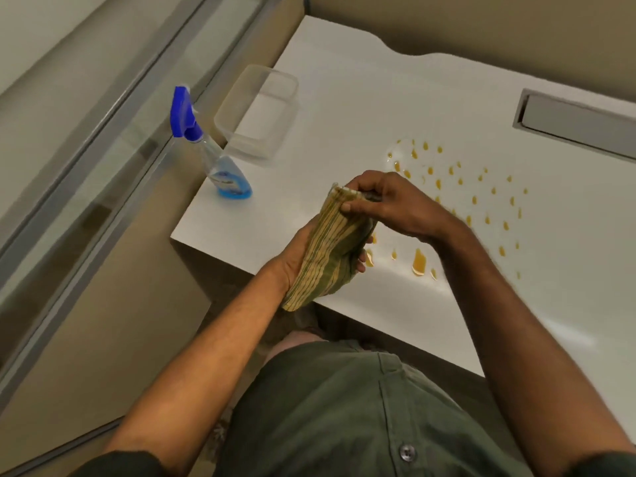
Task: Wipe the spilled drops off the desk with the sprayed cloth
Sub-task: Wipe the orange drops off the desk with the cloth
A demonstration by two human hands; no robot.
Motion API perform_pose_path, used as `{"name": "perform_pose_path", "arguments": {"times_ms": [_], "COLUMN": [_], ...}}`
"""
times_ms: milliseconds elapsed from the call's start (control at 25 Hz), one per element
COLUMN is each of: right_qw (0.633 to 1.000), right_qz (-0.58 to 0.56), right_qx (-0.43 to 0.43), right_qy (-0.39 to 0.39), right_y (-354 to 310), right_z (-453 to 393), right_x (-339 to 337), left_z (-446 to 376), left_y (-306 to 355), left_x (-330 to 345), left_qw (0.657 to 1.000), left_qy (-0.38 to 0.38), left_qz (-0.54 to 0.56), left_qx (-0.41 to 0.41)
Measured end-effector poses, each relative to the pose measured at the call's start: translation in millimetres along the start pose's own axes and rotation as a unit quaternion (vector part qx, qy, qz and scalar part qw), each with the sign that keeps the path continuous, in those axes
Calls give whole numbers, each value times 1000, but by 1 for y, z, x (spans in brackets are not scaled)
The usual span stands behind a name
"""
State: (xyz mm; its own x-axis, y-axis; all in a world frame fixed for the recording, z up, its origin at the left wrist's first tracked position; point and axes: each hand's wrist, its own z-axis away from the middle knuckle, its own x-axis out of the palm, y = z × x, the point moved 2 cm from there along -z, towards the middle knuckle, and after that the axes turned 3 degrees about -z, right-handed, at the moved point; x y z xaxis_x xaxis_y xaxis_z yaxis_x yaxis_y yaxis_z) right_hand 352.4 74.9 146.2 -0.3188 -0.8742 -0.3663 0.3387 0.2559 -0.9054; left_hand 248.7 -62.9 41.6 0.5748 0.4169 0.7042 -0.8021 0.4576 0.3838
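A folded yellow-green striped cloth is held above the near left part of the white desk. My left hand cups the cloth from below, fingers curled round its lower half. My right hand pinches the cloth's upper edge from above. Several amber drops are scattered over the desk to the right of the hands, with a larger drop near the front edge.
A spray bottle with a blue trigger head and blue liquid stands near the desk's left edge. Behind it sits a clear plastic container. A grey cable slot lies at the back right. A glass partition runs along the left.
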Motion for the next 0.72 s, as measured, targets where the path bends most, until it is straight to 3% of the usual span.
{"name": "perform_pose_path", "arguments": {"times_ms": [160, 280, 400, 600, 720], "right_qw": [998, 998, 999, 990, 946], "right_qz": [27, 27, -24, -134, -270], "right_qx": [-43, -40, -30, -32, -4], "right_qy": [-33, -50, -32, 19, 177], "right_y": [6, 16, 27, 55, 73], "right_z": [49, 78, 101, 126, 133], "right_x": [-27, -43, -53, -53, -44], "left_z": [0, 4, 6, -4, -13], "left_y": [-8, -2, -4, -30, -48], "left_x": [16, 27, 45, 65, 74], "left_qw": [995, 959, 930, 937, 952], "left_qy": [4, -9, -24, -8, 45], "left_qz": [-99, -273, -357, -343, -278], "left_qx": [22, 74, 88, 61, 122]}}
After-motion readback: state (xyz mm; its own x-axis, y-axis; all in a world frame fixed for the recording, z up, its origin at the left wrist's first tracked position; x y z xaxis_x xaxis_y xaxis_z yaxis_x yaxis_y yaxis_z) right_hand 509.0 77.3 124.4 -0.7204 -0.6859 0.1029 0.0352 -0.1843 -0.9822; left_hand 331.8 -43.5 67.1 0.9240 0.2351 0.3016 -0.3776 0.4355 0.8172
